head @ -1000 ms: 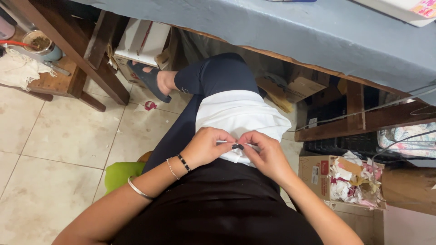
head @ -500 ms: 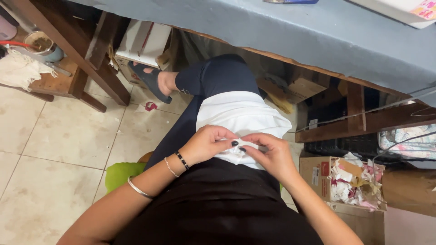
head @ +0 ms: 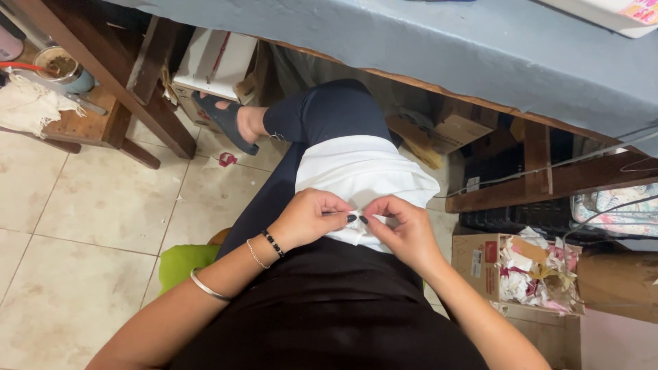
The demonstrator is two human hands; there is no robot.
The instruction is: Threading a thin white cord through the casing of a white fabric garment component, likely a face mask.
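Now both hands, left and right, pinch the white cloth on the lap, mid-stitch; next calls for steady pulling.

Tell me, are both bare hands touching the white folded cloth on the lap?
Touching. The head view shows the left hand and the right hand both pinching the near edge of the white folded cloth, fingertips pressed into it.

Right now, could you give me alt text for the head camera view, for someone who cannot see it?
A seated person's left hand and right hand pinch a folded white cloth on their lap, beneath a grey-blue covered table.
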